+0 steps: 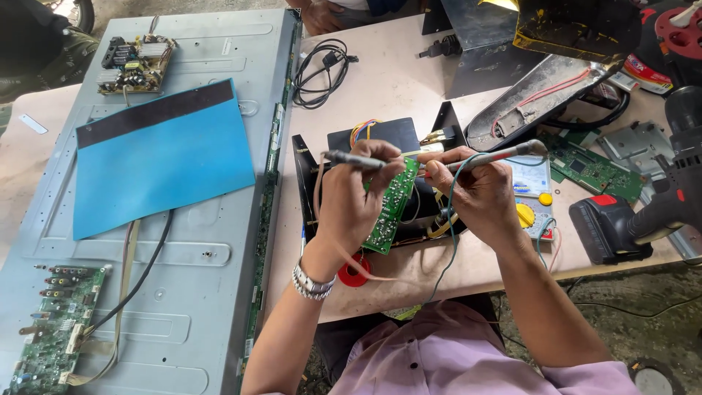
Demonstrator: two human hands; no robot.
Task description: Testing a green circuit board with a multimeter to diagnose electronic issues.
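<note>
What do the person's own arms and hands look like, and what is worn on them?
Both hands are bare, without gloves. The left hand has a silver metal link watch on its wrist. The right hand wears nothing. The forearms are uncovered; the short sleeves of a pale lilac shirt end above the elbows.

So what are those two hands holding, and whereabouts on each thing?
The left hand grips a grey probe at its rear end; the right hand grips a soldering iron along its handle.

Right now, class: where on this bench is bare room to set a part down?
Bare tabletop lies between the coiled black cable and the black chassis. The right side is crowded: multimeter, green board, cordless drill.
</note>
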